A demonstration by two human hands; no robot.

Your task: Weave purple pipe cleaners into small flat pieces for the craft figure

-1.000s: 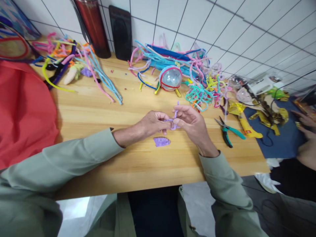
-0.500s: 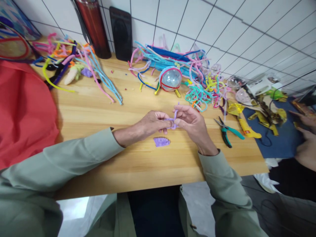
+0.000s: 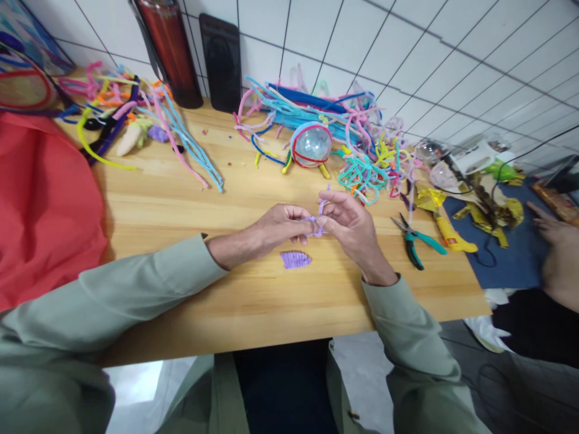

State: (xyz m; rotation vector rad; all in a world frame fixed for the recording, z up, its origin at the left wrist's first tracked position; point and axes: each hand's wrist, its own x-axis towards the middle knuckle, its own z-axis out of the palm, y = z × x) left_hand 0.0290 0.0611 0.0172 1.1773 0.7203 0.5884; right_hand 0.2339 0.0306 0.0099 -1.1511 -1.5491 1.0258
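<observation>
A bent purple pipe cleaner [image 3: 321, 208] is pinched between my two hands above the wooden table [image 3: 226, 289]. My left hand [image 3: 283, 228] closes on its left part with thumb and fingers. On the other side, my right hand [image 3: 348, 223] grips it between thumb and fingers, and one end sticks up past the fingertips. Part of the pipe cleaner is hidden by the fingers. Just below my left hand lies a flat purple piece [image 3: 295, 260] of pipe cleaner rows packed side by side, touched by neither hand.
Pliers [image 3: 417, 240] and a yellow glue gun [image 3: 455, 238] lie at right. Behind are pipe cleaner heaps [image 3: 307, 117], a clear ball [image 3: 312, 144], a phone [image 3: 220, 63] and a bottle [image 3: 170, 54]. Red cloth [image 3: 45, 211] covers the left. Another person's hand [image 3: 558, 241] is far right.
My hands keep almost the same hold on the purple pipe cleaner. At far right, the other person's hand has shifted slightly, with its fingers now clearer.
</observation>
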